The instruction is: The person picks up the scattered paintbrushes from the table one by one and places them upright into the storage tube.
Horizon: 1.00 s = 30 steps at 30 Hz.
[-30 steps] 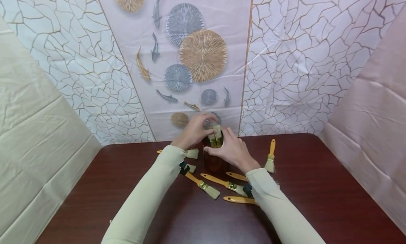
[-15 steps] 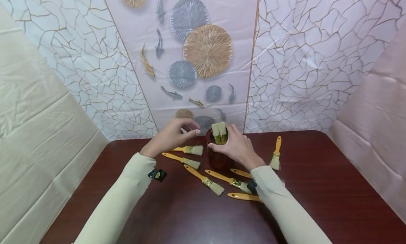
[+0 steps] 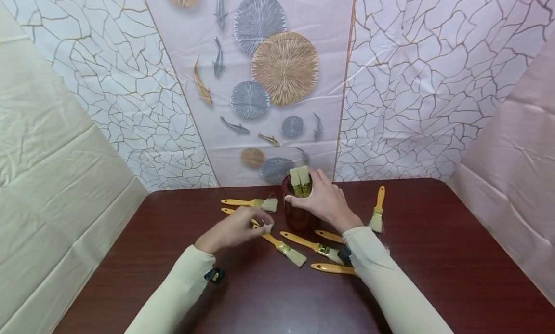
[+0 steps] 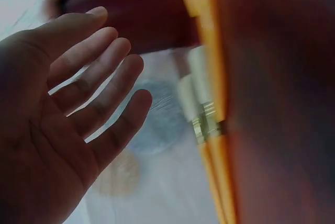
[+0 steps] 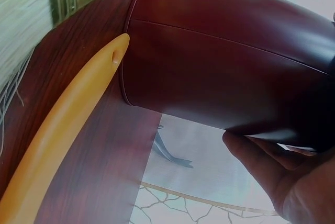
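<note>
A dark red cylindrical pen-holder-like cup [image 3: 298,218] stands near the back of the table. Two paintbrushes [image 3: 300,180] stick out of it, bristles up. My right hand [image 3: 326,200] grips the cup near its rim; in the right wrist view its fingertips touch the cup's side [image 5: 220,62]. My left hand [image 3: 238,228] is low over the brushes left of the cup, hiding most of one paintbrush [image 3: 228,211] and the handle end of another paintbrush [image 3: 292,253]. In the left wrist view the left hand [image 4: 78,93] holds nothing, its fingers loosely bent, beside blurred yellow-handled paintbrushes [image 4: 212,150].
Another paintbrush [image 3: 243,202] lies at the back left. In front of the cup lie a paintbrush [image 3: 303,242] and a paintbrush [image 3: 331,269] partly under the right forearm. One more paintbrush [image 3: 378,208] lies at the right. A patterned cloth wall [image 3: 269,146] rises behind the table.
The left hand has come away from the brushes in the cup, moved left, then dropped down to the brushes on the table. The right hand stays on the cup.
</note>
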### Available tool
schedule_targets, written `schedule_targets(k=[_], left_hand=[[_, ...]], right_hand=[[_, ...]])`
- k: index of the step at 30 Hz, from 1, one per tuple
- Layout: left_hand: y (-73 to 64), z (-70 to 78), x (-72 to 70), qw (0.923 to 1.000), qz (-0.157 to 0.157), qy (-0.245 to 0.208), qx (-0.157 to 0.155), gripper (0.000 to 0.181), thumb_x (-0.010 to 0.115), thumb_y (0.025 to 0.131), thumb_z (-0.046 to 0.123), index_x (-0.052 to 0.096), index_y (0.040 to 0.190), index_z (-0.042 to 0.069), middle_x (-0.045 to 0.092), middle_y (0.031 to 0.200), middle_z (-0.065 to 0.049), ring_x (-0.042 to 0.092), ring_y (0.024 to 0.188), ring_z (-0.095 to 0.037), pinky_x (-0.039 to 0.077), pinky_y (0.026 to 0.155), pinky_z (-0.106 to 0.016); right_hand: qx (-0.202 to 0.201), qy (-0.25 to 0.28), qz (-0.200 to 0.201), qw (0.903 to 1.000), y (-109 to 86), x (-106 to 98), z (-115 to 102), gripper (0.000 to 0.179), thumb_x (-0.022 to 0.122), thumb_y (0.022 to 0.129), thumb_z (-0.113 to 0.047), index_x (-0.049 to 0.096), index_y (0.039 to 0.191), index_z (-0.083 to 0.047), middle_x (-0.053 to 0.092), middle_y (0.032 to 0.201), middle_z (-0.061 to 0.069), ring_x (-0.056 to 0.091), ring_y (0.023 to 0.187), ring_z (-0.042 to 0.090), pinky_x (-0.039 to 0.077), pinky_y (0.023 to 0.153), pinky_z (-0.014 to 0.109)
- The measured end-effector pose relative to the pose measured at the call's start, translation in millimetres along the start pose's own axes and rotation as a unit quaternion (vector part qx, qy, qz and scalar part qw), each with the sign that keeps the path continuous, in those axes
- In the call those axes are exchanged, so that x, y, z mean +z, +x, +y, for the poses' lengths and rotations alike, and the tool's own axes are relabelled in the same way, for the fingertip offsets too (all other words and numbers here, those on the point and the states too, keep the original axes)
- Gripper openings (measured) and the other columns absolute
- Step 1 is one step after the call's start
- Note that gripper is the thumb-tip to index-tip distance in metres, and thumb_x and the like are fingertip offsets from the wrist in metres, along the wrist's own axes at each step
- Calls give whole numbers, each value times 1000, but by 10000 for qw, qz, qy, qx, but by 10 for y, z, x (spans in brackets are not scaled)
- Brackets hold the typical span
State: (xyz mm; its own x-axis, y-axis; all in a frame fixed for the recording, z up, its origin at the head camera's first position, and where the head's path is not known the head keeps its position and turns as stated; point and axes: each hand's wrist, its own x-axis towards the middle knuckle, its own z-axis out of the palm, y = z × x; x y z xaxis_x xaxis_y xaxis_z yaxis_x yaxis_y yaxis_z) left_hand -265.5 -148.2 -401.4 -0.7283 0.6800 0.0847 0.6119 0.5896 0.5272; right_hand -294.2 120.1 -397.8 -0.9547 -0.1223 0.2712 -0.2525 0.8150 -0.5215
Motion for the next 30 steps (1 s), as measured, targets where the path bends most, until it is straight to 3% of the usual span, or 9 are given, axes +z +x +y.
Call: schedule_targets(k=[4, 8, 12, 15, 18, 23, 26, 30], left_hand=[[0, 8, 245, 9970, -330, 668, 192, 20, 73, 101, 11, 77, 120, 7, 74, 117, -5, 70, 108, -18, 59, 93, -40], [-16, 38, 402, 9871, -345, 1540, 278, 20, 76, 99, 10, 79, 118, 13, 72, 116, 1, 69, 109, -14, 58, 93, -33], [-56, 41, 436, 9767, -213, 2108, 342, 15, 77, 97, 11, 81, 111, 17, 74, 108, 5, 69, 100, -11, 59, 87, -32], [-122, 27, 412, 9747, -206, 2221, 173, 10, 77, 98, 14, 81, 106, 18, 75, 103, 7, 69, 91, -8, 59, 78, -31], [-215, 1, 385, 9794, -267, 1996, -172, 6, 78, 98, 15, 80, 102, 18, 74, 98, 9, 66, 82, -5, 57, 70, -30], [-370, -26, 351, 9910, -389, 995, -808, 6, 82, 93, 13, 78, 97, 15, 72, 89, 10, 63, 76, -3, 55, 68, -30], [-421, -26, 348, 9923, -413, 468, -1074, 9, 83, 93, 13, 76, 97, 14, 70, 85, 10, 62, 73, -4, 55, 70, -30], [-430, -6, 351, 9896, -344, 122, -1394, 13, 83, 94, 19, 73, 99, 12, 69, 81, 9, 61, 70, -5, 53, 67, -29]], right_hand=[[-12, -15, -30, 10000, -5, 7, -22, 112, 70, 80, -81, 37, 161, -11, 51, 141, 10, 65, 100, 39, 56, 86, 56], [-34, -21, -35, 10000, -1, 18, -39, 113, 68, 80, -83, 36, 162, -12, 51, 141, 11, 65, 101, 39, 56, 87, 56], [-51, -33, -8, 10000, 8, 25, -44, 113, 68, 80, -83, 37, 162, -12, 51, 141, 11, 65, 102, 39, 55, 87, 57], [-63, -45, 16, 10000, 19, 19, -52, 113, 68, 80, -83, 37, 162, -12, 51, 143, 11, 65, 103, 41, 55, 88, 58], [-67, -56, 5, 10000, 21, 16, -57, 113, 69, 80, -82, 35, 163, -13, 49, 147, 11, 65, 106, 42, 55, 89, 59], [12, -86, -60, 9999, -3, 17, -43, 114, 68, 80, -83, 35, 163, -12, 49, 148, 11, 65, 105, 42, 55, 88, 58], [56, -100, -47, 9999, -7, 14, -28, 115, 67, 79, -84, 35, 163, -12, 49, 149, 11, 65, 105, 43, 55, 88, 59], [95, -81, -49, 9999, -4, 6, -9, 117, 66, 79, -86, 34, 163, -11, 46, 154, 13, 64, 111, 46, 54, 92, 61]])
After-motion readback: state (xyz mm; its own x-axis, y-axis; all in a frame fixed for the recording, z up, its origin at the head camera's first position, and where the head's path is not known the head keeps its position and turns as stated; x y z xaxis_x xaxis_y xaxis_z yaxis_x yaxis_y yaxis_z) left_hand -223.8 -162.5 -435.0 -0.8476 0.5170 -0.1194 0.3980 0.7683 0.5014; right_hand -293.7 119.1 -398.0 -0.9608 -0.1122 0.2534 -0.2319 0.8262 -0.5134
